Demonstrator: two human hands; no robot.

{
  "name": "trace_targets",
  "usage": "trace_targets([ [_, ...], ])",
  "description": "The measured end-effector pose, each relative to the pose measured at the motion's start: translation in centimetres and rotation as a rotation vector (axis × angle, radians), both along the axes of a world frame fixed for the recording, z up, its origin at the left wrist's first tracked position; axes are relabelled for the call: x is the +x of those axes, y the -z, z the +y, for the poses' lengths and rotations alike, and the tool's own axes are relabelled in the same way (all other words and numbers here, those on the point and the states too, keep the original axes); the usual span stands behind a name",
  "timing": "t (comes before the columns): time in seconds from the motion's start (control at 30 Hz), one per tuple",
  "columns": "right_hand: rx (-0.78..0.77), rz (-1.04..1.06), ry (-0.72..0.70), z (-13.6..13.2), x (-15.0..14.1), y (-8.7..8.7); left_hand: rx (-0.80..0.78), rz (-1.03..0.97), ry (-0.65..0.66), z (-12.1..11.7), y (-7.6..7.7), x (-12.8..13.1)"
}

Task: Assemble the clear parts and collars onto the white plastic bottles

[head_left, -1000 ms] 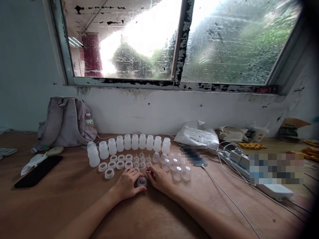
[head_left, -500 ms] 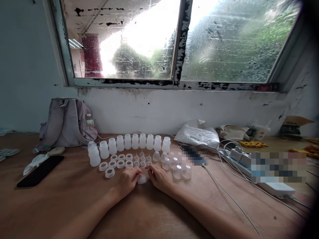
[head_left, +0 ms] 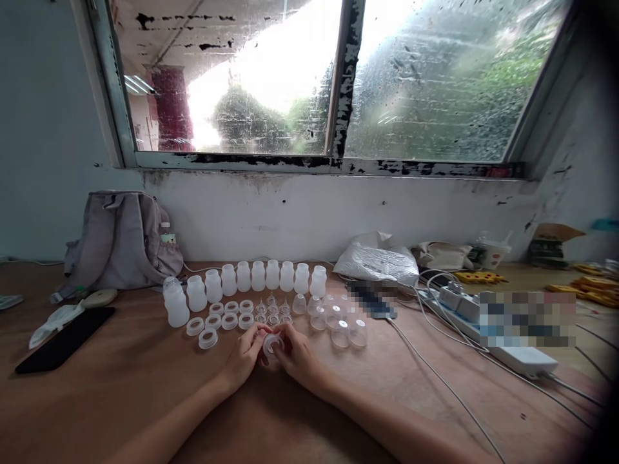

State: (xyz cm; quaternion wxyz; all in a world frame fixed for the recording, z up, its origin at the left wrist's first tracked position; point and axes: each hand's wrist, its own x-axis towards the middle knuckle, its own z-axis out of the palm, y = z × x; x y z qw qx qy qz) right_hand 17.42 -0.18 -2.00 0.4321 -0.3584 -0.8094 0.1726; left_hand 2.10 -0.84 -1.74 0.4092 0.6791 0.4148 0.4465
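Observation:
Near the front of the group of parts, my left hand (head_left: 245,353) and my right hand (head_left: 297,354) close around a translucent bottle collar ring (head_left: 272,346). Its round opening is tilted towards me. The right thumb presses at the ring's middle, while the left fingers grip its left edge. Whether a nipple sits inside is hard to make out. Just beyond the hands stand several clear bottle nipples (head_left: 273,318). To their left lie several loose collar rings (head_left: 207,338), and to the right several clear dome caps (head_left: 339,334).
A curved row of frosted baby bottles (head_left: 243,277) stands behind the parts; the leftmost bottle (head_left: 176,303) has a top on. A black phone-like slab (head_left: 68,339) and grey backpack (head_left: 120,235) are left. A cabled phone (head_left: 372,301), silver pouch (head_left: 377,261) and power strip (head_left: 522,361) lie right.
The ring stood on the table between my hands, with the left fingers at its top. Now both hands grip it and its opening is turned towards me. The view has shifted slightly.

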Motion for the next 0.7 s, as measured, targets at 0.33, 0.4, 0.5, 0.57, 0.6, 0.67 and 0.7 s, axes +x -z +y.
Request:
trace_targets([
  [0.33, -0.161, 0.15, 0.081, 0.9, 0.1, 0.1, 0.229, 0.318, 0.104, -1.9, -1.5, -0.3],
  [0.4, -0.163, 0.153, 0.089, 0.9, 0.0, 0.1, 0.245, 0.332, 0.117, -2.0, -1.5, -0.2],
  [0.5, -0.164, 0.16, 0.085, 1.1, 0.1, 0.2, 0.274, 0.349, 0.136, -2.2, -1.5, 0.1],
  [0.57, -0.161, 0.165, 0.08, 1.2, 0.2, 0.3, 0.294, 0.362, 0.145, -2.3, -1.6, 0.3],
  [0.6, -0.158, 0.166, 0.078, 1.2, 0.3, 0.3, 0.305, 0.367, 0.147, -2.4, -1.7, 0.3],
  [0.67, -0.144, 0.154, 0.069, 1.2, 0.4, 0.4, 0.329, 0.386, 0.149, -2.4, -1.9, 0.2],
  [0.7, -0.134, 0.142, 0.058, 1.1, 0.5, 0.4, 0.35, 0.412, 0.145, -2.3, -2.0, 0.0],
])
